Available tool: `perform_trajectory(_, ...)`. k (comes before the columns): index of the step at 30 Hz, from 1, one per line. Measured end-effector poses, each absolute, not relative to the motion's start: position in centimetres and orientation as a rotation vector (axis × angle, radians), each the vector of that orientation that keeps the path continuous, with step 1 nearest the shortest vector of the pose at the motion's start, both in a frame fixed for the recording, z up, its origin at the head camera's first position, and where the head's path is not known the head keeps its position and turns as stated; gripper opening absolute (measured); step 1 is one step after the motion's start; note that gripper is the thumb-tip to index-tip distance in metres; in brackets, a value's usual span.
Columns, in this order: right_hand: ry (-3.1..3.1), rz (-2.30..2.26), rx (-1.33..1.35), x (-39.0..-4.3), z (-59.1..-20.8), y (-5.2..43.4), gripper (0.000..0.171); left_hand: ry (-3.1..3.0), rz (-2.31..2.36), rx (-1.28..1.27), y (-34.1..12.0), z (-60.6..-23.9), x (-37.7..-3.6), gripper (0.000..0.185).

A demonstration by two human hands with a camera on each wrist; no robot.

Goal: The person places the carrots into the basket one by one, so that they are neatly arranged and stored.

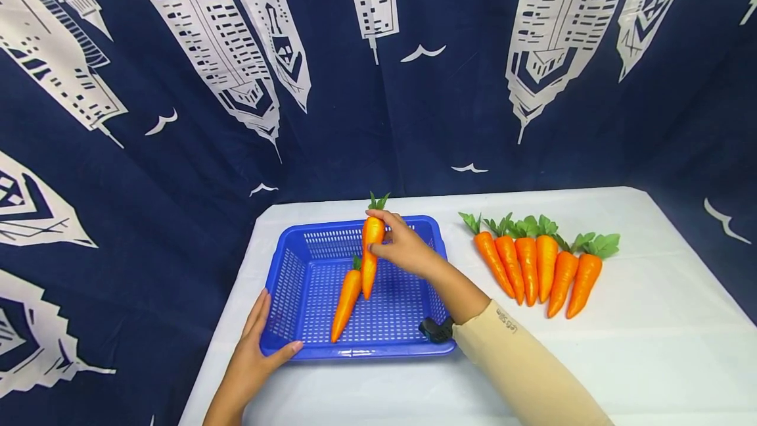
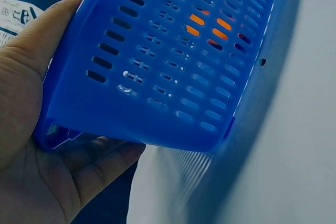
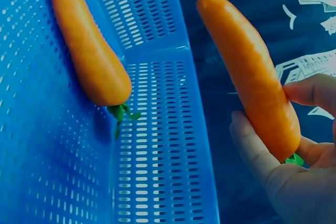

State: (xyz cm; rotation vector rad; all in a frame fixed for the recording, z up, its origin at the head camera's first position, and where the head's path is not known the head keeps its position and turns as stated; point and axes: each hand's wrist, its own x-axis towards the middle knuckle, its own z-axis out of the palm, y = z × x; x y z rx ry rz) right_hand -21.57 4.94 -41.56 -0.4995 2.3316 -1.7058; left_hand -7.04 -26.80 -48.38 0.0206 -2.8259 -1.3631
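My right hand [image 1: 408,250] pinches an orange carrot [image 1: 369,271] between thumb and fingers, near its green leafy top, with the tip pointing down over the blue plastic basket [image 1: 378,351]. Inside the basket a second carrot [image 1: 346,304] lies on the perforated floor. At the basket's near left corner, my left hand [image 1: 251,357] grips the rim. In the left wrist view its thumb [image 2: 47,30] lies along the rim and the fingers are against the outside. The right wrist view shows the held carrot [image 3: 252,72] beyond the basket's edge, its leaves mostly hidden by the hand.
Several carrots [image 1: 547,268] with leafy tops lie side by side in a row, right of the basket. All stands on a white-covered table [image 1: 650,347]. Behind it hangs a dark blue cloth [image 1: 449,110] printed with white buildings and birds.
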Motion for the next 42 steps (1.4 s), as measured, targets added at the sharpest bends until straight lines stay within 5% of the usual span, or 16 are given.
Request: perform_trajectory(42, 2.477, -1.039, -0.442, -22.4, -47.0, 3.2, 0.052, -2.82, -1.355, 0.01, -26.9, -48.5, -7.1, 0.112)
